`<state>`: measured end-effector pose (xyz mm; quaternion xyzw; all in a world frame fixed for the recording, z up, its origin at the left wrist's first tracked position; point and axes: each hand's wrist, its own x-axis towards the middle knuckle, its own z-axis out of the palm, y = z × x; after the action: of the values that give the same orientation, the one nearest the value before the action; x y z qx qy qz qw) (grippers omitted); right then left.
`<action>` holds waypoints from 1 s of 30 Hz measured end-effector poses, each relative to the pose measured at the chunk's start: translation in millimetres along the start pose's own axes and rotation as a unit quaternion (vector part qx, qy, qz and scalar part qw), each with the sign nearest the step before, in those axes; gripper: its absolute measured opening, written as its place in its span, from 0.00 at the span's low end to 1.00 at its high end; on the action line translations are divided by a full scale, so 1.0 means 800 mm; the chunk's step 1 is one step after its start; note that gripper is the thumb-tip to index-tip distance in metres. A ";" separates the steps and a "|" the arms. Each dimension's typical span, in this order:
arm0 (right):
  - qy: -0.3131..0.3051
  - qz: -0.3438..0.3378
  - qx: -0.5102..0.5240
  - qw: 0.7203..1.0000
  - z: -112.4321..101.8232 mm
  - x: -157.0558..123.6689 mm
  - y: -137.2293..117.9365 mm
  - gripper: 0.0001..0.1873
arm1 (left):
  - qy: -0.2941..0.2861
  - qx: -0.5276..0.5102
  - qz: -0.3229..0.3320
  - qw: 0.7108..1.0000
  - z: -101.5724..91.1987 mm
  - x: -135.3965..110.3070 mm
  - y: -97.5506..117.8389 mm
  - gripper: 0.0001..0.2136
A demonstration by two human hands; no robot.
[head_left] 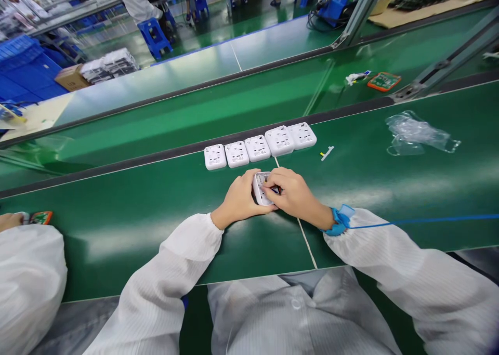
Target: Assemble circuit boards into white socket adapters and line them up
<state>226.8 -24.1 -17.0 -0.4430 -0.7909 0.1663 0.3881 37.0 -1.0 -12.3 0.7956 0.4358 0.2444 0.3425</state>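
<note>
My left hand (240,198) is wrapped round the left side of a square white plastic casing (258,190), steadying it just above or on the green bench. My right hand (293,191) has its thumb and forefinger pinched over the casing's open inside, and what sits between the fingertips is too small to make out. A small dark part shows beneath those fingers. Beyond my hands stands a row of several similar white casings (257,148), their inner sides with small holes and slots turned up. A blue strap (337,222) with a cord circles my right wrist.
A small white plastic piece with a yellow tip (327,153) lies right of the row. Farther right is a crumpled clear plastic bag (421,132). An orange-edged circuit board (384,81) rests behind the dark rail (156,101). At left, a co-worker's sleeve (31,287) reaches in.
</note>
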 end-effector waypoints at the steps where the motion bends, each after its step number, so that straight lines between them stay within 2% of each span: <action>1: -0.005 -0.008 -0.006 1.000 -0.001 0.001 -0.001 0.10 | 0.005 -0.004 0.000 1.000 0.000 0.000 0.000 0.42; 6: -0.022 -0.052 -0.027 0.998 -0.001 0.009 -0.009 0.10 | 0.016 -0.010 0.002 1.000 0.001 0.002 0.004 0.36; 11: -0.083 -0.123 -0.053 0.987 -0.008 0.019 -0.009 0.13 | 0.005 -0.020 0.004 1.000 -0.001 0.001 0.004 0.35; 13: -0.097 -0.121 -0.041 0.987 -0.016 0.018 -0.004 0.11 | 0.000 -0.033 0.007 0.999 -0.003 0.000 0.002 0.38; 16: -0.107 -0.090 -0.033 0.990 -0.031 0.007 0.008 0.02 | 0.003 -0.043 0.009 0.999 -0.004 -0.001 -0.001 0.42; 19: -0.114 -0.064 -0.046 0.990 -0.041 -0.004 0.019 0.05 | 0.006 -0.051 0.008 0.999 -0.004 -0.001 -0.002 0.43; 22: -0.111 -0.097 -0.089 0.985 -0.042 -0.009 0.021 0.03 | 0.003 -0.064 0.007 0.998 -0.004 -0.001 -0.003 0.43; 26: -0.102 -0.152 -0.176 0.967 -0.034 -0.010 0.017 0.12 | 0.013 -0.062 0.013 0.998 -0.005 -0.001 -0.003 0.41; 30: -0.081 -0.160 -0.228 0.957 -0.029 -0.011 0.013 0.15 | 0.004 -0.011 0.034 0.999 -0.004 -0.002 0.002 0.42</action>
<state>253.1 -27.3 -12.9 -0.3726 -0.8970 -0.0475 0.2332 34.7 -1.5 -9.2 0.8050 0.4077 0.2639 0.3407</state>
